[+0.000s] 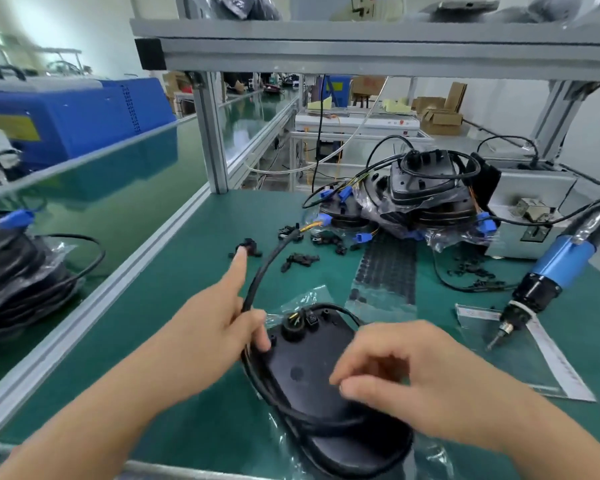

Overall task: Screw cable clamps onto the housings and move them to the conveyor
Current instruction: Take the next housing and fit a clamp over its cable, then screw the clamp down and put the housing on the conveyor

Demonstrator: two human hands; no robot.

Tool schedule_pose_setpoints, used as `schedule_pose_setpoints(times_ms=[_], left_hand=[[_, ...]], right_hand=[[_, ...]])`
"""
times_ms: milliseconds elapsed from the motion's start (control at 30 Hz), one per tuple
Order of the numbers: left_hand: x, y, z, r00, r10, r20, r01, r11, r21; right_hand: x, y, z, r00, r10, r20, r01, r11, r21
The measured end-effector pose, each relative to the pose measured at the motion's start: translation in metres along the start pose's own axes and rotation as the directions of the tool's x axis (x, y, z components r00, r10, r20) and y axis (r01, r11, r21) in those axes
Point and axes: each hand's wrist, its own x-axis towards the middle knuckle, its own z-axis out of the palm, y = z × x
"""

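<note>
1 housing (312, 386) | L hand (205, 327) fingers pinching cable (257, 275) | R hand (406, 372) fingers curled, holding nothing

hands on a housing at the green counter

the left hand (215, 323) grips the black cable (257, 282), index finger stretched toward a cable clamp (248, 245). the right hand (406, 372) rests curled on the black housing (305, 372). an electric screwdriver (548, 271) hangs to the right above the counter (174, 271).

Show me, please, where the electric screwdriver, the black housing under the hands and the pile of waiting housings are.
electric screwdriver (565, 258), head view, on its blue body.
black housing (302, 372), head view, on its bare top face.
pile of waiting housings (420, 181), head view, on the topmost housing.
</note>
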Motion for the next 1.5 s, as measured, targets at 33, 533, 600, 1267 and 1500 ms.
schedule_pose_setpoints(times_ms=[33,533,600,1267,1500], left_hand=[[-0.01,-0.003,0.005,1.0,0.006,-0.017,-0.005,0.998,0.062],[-0.034,-0.005,0.042,0.883,-0.414,-0.219,0.232,0.793,-0.564],[-0.036,-0.005,0.035,0.873,-0.419,-0.251,0.133,0.699,-0.703],[-0.187,-0.071,-0.218,0.381,-0.56,-0.736,-0.07,0.776,-0.627],[-0.158,-0.12,-0.282,0.142,-0.77,-0.622,0.042,0.632,-0.773]], right_hand=[[0.001,0.007,0.0,0.987,0.03,-0.155,-0.043,0.996,-0.078],[0.053,0.029,0.036,0.92,0.302,-0.249,-0.338,0.934,-0.115],[0.067,0.019,0.045,0.915,0.275,-0.294,-0.296,0.955,-0.027],[0.214,-0.008,0.167,0.975,0.163,-0.149,-0.035,0.782,0.623],[0.211,-0.002,0.167,0.972,0.159,-0.175,-0.012,0.773,0.635]])
